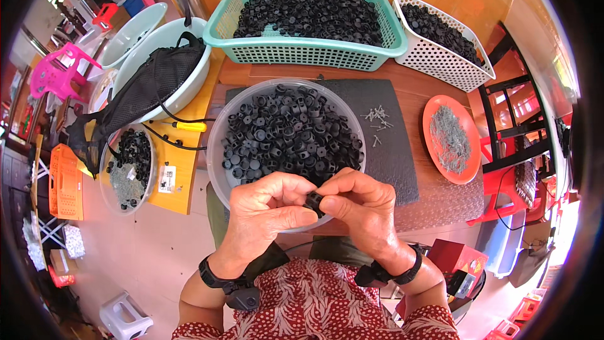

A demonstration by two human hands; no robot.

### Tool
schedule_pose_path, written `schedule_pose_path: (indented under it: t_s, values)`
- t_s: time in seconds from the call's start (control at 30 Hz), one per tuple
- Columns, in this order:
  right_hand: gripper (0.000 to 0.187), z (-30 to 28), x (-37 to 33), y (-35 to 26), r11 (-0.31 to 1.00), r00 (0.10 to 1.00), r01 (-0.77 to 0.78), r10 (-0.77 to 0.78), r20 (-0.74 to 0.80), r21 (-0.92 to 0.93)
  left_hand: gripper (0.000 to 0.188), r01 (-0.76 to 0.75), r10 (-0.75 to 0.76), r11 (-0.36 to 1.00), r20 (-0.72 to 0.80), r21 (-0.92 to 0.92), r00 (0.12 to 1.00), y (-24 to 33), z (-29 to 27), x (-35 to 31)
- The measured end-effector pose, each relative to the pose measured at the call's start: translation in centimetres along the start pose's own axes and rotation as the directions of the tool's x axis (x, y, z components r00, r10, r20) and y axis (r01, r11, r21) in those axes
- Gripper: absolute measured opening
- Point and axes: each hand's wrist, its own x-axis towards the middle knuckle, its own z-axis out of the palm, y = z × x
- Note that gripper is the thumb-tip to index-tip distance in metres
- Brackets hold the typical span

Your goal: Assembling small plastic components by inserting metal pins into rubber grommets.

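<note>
black part (313, 201), clamped in the grip of left hand (264, 208) and right hand (363, 206).

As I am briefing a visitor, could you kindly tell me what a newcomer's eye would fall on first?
Probably the translucent round tub of black plastic parts in the middle, with the left hand and right hand pinching a small black piece at its near side. Next, perhaps, the large green basket of similar parts behind it, and the orange plate of metal pins on the right.
</note>
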Motion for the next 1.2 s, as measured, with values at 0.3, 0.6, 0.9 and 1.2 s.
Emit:
schedule_pose_path:
  t_s: [0.3,0.6,0.9,1.2]
  values:
    - [0.013,0.0,-0.1,0.3,0.999,0.999,0.049,-0.049,0.017,-0.001,0.032,-0.019,0.021,0.996,-0.027,0.085,0.999,-0.1,0.3,0.1]
    - [0.014,0.1,-0.5,-0.1,0.997,0.997,0.066,-0.068,-0.038,-0.047,0.028,-0.13,0.129,0.955,0.02,0.266,0.991,-0.5,0.7,0.1]
    - [0.017,0.8,-1.0,-0.3,0.99,0.993,0.101,-0.107,-0.057,-0.099,0.033,-0.404,0.38,0.754,0.156,0.518,0.911,-0.9,0.2,0.4]
    - [0.029,-0.8,-0.8,-0.5,0.878,0.93,0.366,-0.334,0.152,-0.309,0.024,-0.267,0.26,0.922,0.062,0.282,0.964,-0.8,1.1,0.7]
